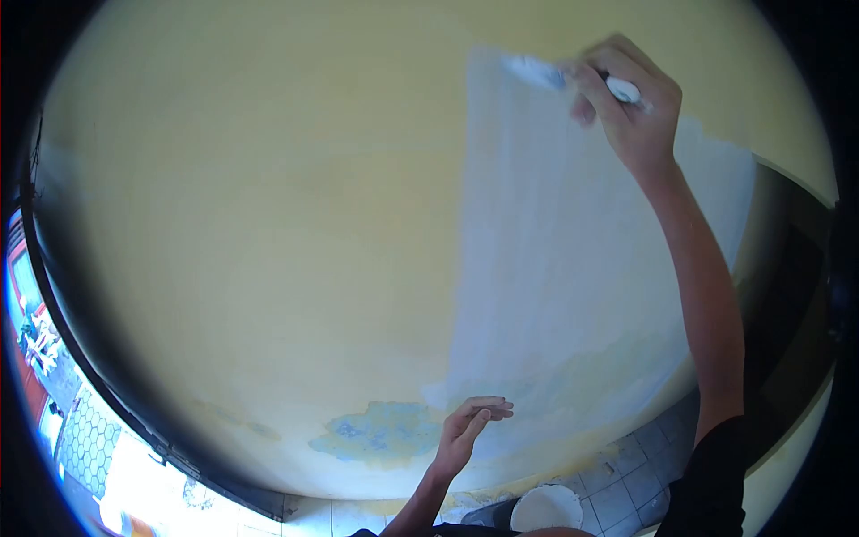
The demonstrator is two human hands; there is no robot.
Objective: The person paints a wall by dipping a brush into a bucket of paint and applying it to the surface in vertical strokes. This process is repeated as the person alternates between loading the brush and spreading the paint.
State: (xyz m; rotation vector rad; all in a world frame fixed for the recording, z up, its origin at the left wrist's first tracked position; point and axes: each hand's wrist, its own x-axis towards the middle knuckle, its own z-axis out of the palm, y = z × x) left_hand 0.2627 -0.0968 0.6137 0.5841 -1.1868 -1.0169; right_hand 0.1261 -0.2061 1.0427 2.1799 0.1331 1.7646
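High on the right, my right hand (642, 107) is closed around a paintbrush (539, 72), its white handle end poking out behind the fingers. The bristles are white and slightly blurred, lying at the top left corner of a white painted area (555, 242) on the yellow wall (268, 206). Low in the view, my left hand (467, 431) is empty, fingers stretched out and pointing right. It overlaps the lower left edge of the painted area, just right of a flaking bluish patch (380, 434).
A white bucket (580, 517) with pale contents stands on the tiled floor (617, 483) at the wall's foot, beside a dark grey container (488, 515). A dark recess (792, 259) lies at the right. Bright outdoor paving (89, 438) shows at the lower left.
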